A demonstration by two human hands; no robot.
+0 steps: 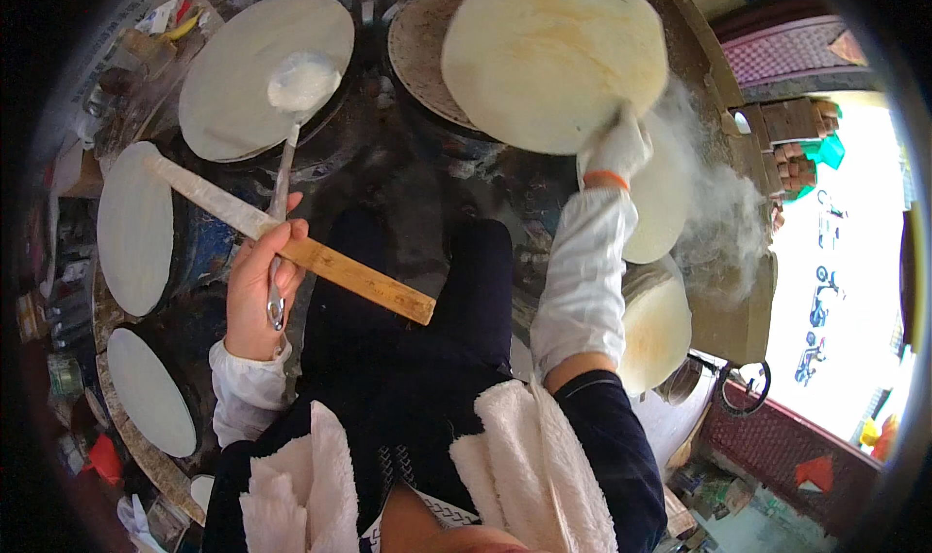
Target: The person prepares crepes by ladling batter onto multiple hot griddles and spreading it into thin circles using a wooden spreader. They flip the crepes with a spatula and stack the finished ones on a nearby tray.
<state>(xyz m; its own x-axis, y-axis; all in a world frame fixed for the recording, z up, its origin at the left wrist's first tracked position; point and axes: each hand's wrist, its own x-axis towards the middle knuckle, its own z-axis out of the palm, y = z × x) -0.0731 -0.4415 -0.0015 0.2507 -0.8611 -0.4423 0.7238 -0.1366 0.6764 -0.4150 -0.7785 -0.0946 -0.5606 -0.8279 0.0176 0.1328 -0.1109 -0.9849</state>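
Note:
My bare left hand point(258, 286) grips a metal ladle point(282, 179) and a flat wooden spreader point(364, 279) together, crossed over each other. The ladle's bowl, coated in white batter, is over a pale round sheet of batter point(228, 77) at the upper left. In a white glove, my right hand point(617, 150) pinches the near edge of a large thin pancake point(553, 48) with light brown marks. That pancake partly covers a brown round griddle point(417, 43). Its thumb and fingertips are partly hidden against the pancake.
Further pale rounds, an upper point(136, 228) and a lower point(150, 393), lie along the left. To the right, another pale round point(660, 189) sits near rising steam point(728, 223), with a browned pancake point(656, 335) below it. A cardboard panel point(743, 310) borders the right side.

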